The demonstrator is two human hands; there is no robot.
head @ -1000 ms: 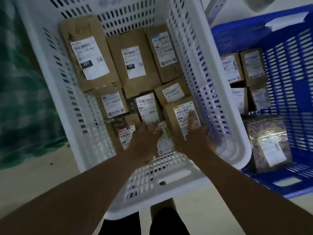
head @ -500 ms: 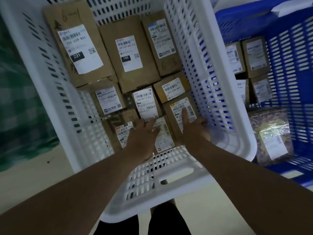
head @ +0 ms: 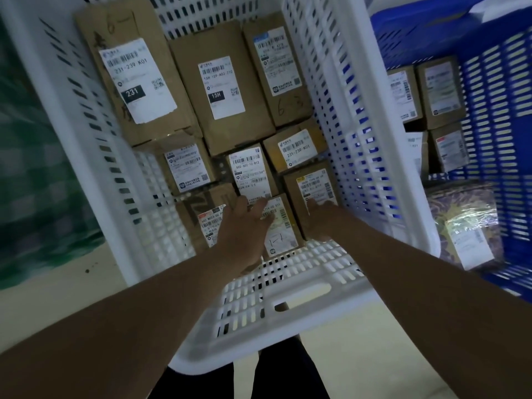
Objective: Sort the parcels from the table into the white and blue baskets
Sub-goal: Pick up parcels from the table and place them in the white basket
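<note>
Both arms reach down into the white basket (head: 357, 116), which holds several brown cardboard parcels with white shipping labels. My left hand (head: 243, 230) lies flat with straight fingers over a small labelled parcel (head: 280, 228) near the basket's front wall. My right hand (head: 322, 217) rests with straight fingers on the neighbouring parcel with a yellow-marked label (head: 312, 185), against the basket's right wall. To the right stands the blue basket (head: 501, 82), with several small parcels and a patterned plastic-wrapped parcel (head: 463, 223) inside.
A large parcel marked 231 (head: 135, 79) and one marked 15H (head: 221, 84) fill the far end of the white basket. Pale floor (head: 57, 295) lies to the left, with a green checked cloth (head: 34, 168) beyond it. My dark-trousered legs (head: 288, 372) are below the basket.
The view has moved closer into the white basket. Both hands stay low on the front parcels; the right hand's fingers have slid slightly down the label.
</note>
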